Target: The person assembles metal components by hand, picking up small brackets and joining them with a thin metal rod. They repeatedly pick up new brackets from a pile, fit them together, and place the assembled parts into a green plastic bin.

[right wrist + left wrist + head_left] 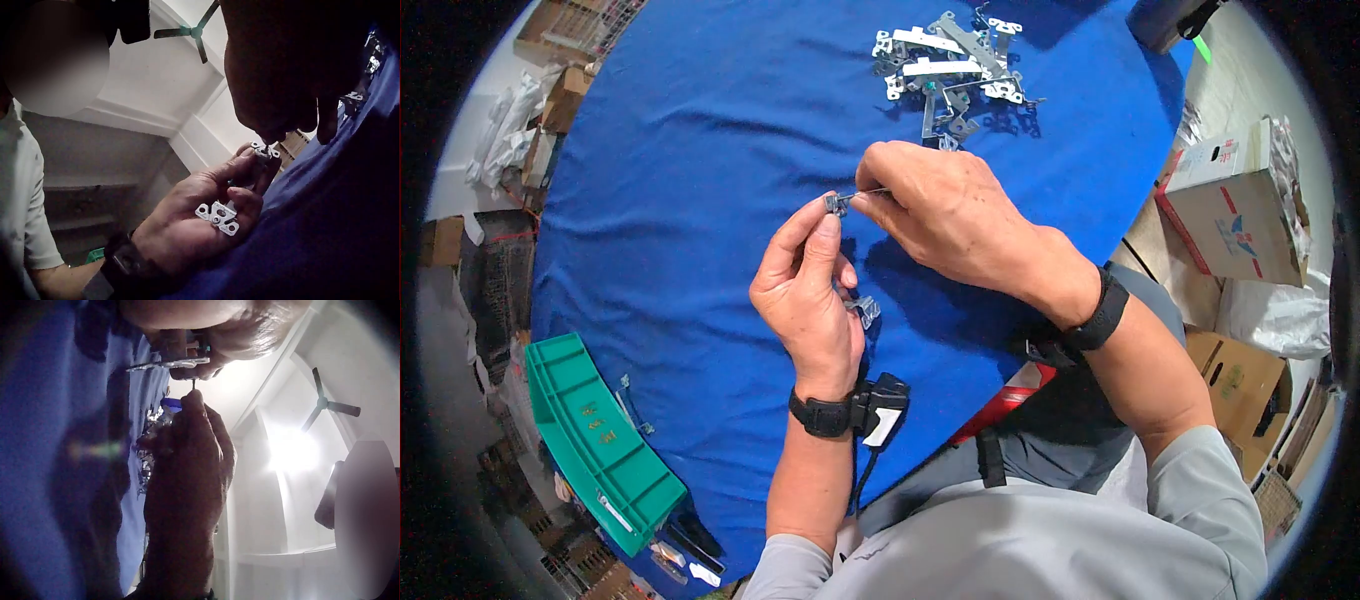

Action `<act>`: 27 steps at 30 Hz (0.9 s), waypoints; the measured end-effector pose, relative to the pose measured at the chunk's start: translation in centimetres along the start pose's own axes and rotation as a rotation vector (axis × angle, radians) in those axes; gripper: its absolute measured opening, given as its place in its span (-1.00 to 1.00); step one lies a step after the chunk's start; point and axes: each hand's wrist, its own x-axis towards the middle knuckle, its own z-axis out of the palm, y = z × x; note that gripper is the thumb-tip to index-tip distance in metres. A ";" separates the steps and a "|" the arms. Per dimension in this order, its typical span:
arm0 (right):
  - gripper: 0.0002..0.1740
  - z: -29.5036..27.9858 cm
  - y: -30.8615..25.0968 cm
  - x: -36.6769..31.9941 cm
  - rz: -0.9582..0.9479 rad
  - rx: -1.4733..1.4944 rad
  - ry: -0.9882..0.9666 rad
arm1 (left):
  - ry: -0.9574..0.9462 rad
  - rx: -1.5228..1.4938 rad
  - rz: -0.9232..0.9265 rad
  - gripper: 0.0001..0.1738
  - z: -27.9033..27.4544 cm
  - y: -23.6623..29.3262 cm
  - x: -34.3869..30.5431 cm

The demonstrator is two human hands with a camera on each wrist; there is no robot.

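In the head view, my left hand [800, 310] grips a small metal bracket [837, 206], thumb and forefinger pinching its far end. The bracket's other end, a plate with round holes in its ears [217, 217], shows against the left palm in the right wrist view. My right hand [965, 215] pinches a thin metal rod [872, 192], whose tip meets the bracket's far end. Most of the rod is hidden inside the right fingers, so I cannot tell what kind of tool or part it is. Beyond the hands lies a pile of similar metal brackets [942, 69].
A blue cloth [680, 200] covers the table. At the left edge stands a green plastic tray [600, 430], with a small metal piece [633, 408] beside it. A dark object [1157, 22] sits at the far right corner. Cardboard boxes [1235, 205] stand off the table to the right.
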 end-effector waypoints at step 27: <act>-0.86 -0.3 0.2 0.2 -0.179 -0.106 0.028 | -0.015 -0.038 -0.057 -0.80 -0.3 0.1 0.2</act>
